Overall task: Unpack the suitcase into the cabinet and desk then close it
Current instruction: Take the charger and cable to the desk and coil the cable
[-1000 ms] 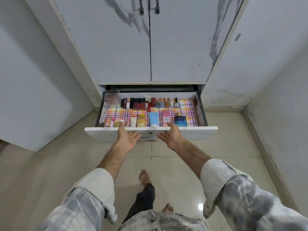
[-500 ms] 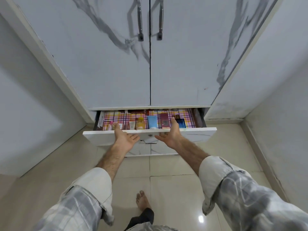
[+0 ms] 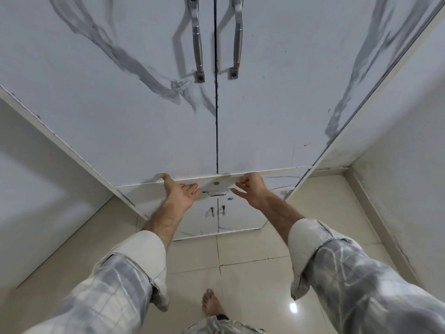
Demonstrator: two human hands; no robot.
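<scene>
Drawer front point(image 3: 277, 182), white with grey marbling, sits flush in the cabinet point(image 3: 120, 104) under the two tall doors, with nothing of its inside showing. Both hands press against it. The left hand point(image 3: 179, 192) is spread flat, palm forward and thumb up at the drawer's top edge. The right hand point(image 3: 250, 190) mirrors it, fingers loosely extended and thumb at the same edge. Between the hands lies a small round lock point(image 3: 217, 183) above a pale handle plate. Forearms reach out from rolled grey-and-white patterned sleeves point(image 3: 361, 280).

Above the hands, two long metal handles point(image 3: 198, 44) flank the seam between the tall doors. Below the hands are two small doors point(image 3: 238, 218) with tiny pulls. Beyond them, glossy cream floor tiles point(image 3: 252, 249) run to plain walls on either side, and a bare foot point(image 3: 210, 302) stands near the bottom edge.
</scene>
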